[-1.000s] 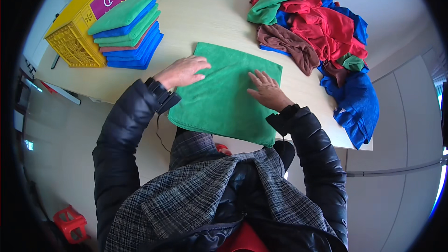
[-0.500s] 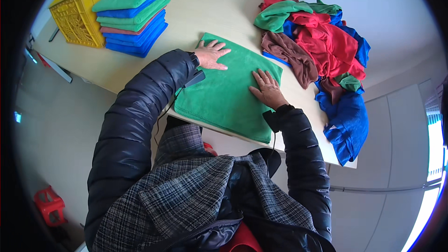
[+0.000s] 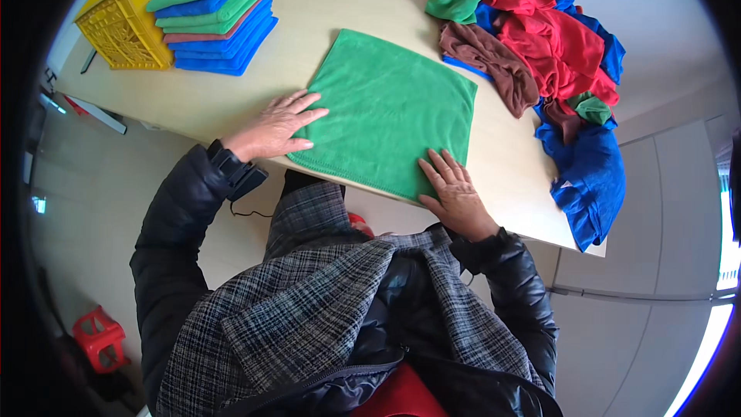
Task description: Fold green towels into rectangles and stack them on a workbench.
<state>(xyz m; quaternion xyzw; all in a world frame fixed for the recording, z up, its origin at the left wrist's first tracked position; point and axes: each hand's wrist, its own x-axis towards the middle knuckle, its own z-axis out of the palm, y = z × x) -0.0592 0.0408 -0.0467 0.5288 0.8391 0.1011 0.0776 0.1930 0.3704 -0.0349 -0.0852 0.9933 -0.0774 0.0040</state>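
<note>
A green cloth (image 3: 390, 108) with a stitched edge lies flat on the table in front of me, its near edge along the table's front. My left hand (image 3: 278, 127) rests at its left side, fingers spread, the fingertips on the cloth's edge. At the near right corner lies my right hand (image 3: 455, 193), fingers stretched out over the cloth. Neither hand grips anything. Both wrists carry a black strapped device below the hand.
A neat stack of folded green, blue and brown cloths (image 3: 224, 50) stands at the back left beside a yellow crate (image 3: 127, 31). Crumpled red, green, brown and blue cloths (image 3: 548, 54) heap up at the right, one blue cloth hanging near the table's (image 3: 513, 201) right edge. A red stool (image 3: 100, 338) is on the floor.
Both hands have slid toward me over the cloth, the left one out to its left edge and the right one to its near corner. The cloth stays flat.
</note>
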